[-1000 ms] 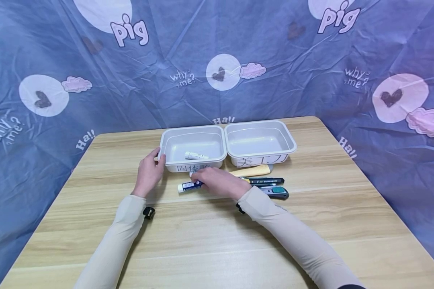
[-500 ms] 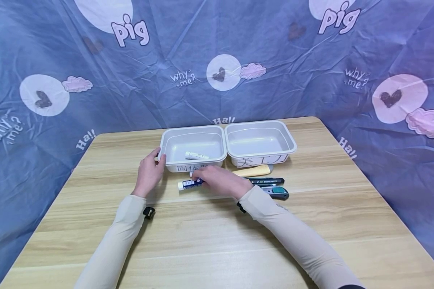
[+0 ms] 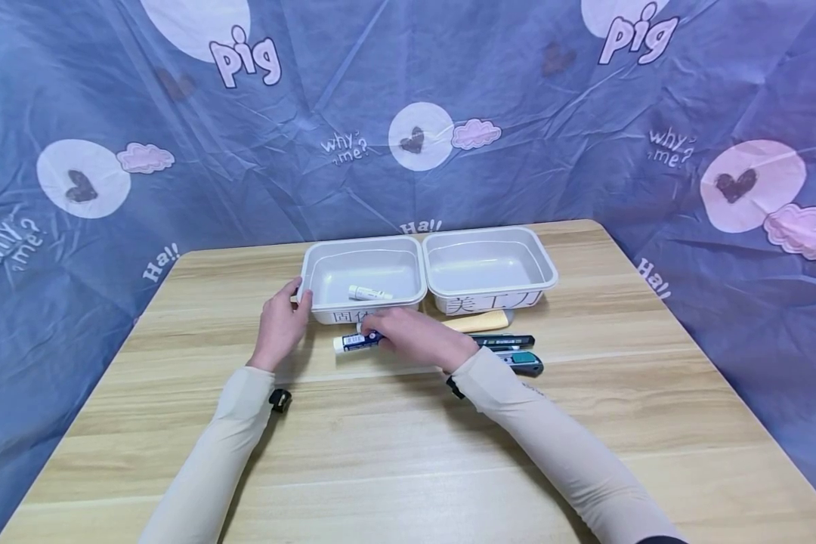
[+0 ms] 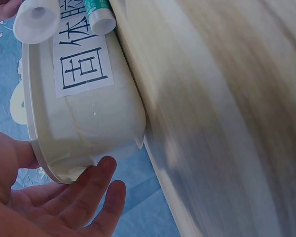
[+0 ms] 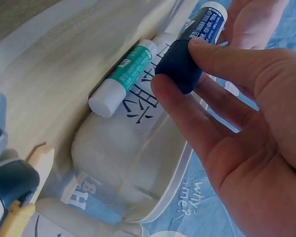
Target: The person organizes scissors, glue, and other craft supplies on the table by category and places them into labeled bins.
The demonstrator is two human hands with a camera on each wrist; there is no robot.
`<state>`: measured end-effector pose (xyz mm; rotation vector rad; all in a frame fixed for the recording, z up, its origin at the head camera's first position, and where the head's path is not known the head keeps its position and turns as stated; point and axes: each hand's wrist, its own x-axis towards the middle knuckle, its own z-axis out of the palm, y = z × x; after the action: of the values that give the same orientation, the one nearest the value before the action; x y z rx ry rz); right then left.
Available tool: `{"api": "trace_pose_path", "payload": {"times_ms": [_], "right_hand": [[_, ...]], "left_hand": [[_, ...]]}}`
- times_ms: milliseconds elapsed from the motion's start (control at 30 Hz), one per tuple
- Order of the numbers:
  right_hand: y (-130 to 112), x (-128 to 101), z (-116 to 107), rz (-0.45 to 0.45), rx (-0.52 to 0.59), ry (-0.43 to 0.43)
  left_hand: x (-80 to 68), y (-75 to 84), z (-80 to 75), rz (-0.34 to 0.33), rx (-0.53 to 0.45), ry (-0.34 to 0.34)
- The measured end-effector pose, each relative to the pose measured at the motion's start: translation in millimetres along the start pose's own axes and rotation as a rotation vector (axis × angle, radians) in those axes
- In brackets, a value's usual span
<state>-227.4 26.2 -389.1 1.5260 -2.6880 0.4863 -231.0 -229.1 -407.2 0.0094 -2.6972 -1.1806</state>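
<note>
At the centre of the frame, two trays stand side by side on the table (image 3: 408,468): left tray (image 3: 316,263), right tray (image 3: 544,264). One glue stick (image 3: 369,293) lies in the left tray. Below the right tray lie three knives (image 3: 510,351).

The head camera looks forward and down over the whole surface (image 3: 408,453). Both wrist cameras look very close at the left tray (image 3: 363,273) (image 4: 89,123) (image 5: 138,163), each from its own side.
</note>
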Motion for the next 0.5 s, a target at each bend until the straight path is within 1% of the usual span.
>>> {"api": "trace_pose_path", "payload": {"times_ms": [500], "right_hand": [[0.9,-1.6,-7.0,0.006,0.031,0.005]], "left_hand": [[-0.5,0.2,0.4,0.002,0.001,0.009]]}}
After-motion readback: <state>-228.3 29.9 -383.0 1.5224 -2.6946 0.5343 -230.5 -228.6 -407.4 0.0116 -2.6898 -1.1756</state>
